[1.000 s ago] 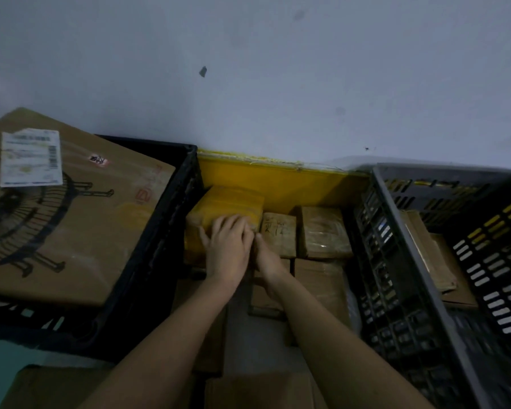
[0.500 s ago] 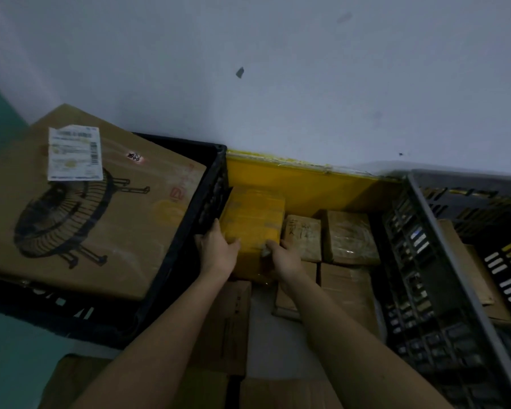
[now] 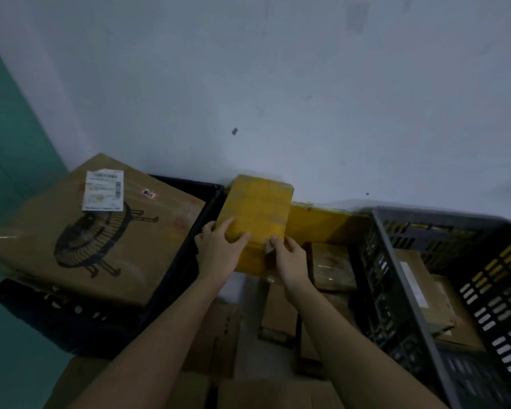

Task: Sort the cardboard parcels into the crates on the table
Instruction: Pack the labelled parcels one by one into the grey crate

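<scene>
yellow parcel (image 3: 255, 214) tilted up, long axis away from us; our left hand (image 3: 217, 252) and right hand (image 3: 288, 255) clamp near corners; black crate (image 3: 186, 261) nearer left grip, grey crate (image 3: 396, 261) right.

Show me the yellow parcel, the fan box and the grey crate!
yellow parcel (image 3: 257, 208): head view, middle of its top face.
fan box (image 3: 101, 231): head view, on the printed fan drawing.
grey crate (image 3: 410, 287): head view, on its near left rim.

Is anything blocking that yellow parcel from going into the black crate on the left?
Yes. A big fan box fills the black crate, lying tilted above its rim. Both the left hand and right hand grip the yellow parcel.
</scene>
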`<state>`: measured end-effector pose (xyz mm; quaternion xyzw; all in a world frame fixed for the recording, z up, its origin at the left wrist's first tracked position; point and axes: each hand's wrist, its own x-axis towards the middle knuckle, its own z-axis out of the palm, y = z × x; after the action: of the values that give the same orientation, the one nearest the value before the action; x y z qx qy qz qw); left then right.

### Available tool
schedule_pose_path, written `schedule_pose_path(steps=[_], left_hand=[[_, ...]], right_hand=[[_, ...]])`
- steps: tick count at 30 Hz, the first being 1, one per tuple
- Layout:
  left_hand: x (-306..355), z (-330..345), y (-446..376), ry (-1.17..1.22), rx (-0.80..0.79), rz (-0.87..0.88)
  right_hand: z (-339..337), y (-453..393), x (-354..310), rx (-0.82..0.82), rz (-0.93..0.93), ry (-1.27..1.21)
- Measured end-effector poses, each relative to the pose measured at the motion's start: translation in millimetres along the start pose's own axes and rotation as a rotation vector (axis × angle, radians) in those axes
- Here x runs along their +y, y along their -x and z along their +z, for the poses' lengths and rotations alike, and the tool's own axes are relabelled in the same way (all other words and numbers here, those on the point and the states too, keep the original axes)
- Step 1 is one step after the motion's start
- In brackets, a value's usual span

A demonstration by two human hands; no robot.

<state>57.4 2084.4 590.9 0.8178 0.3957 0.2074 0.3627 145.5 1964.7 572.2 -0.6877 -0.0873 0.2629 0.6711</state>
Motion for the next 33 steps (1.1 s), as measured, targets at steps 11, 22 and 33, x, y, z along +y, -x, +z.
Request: schedule_pose_path(steps=[11, 22, 33], left_hand=[[97.8, -8.6, 60.5, 0.733, -0.005, -0.105], [119.4, 6.0, 124.3, 1.183, 0.143, -0.241], [131.6, 8.7, 168.7, 1.171, -0.11, -0.169]], right_hand=[[-41.9, 81.5, -48.2, 0.032, -0.819, 0.551], [-114.2, 139.6, -108.3, 0.321, -1.165, 0.7], [-229.8, 108.3, -87.9, -0.423, -0.073, -0.189]])
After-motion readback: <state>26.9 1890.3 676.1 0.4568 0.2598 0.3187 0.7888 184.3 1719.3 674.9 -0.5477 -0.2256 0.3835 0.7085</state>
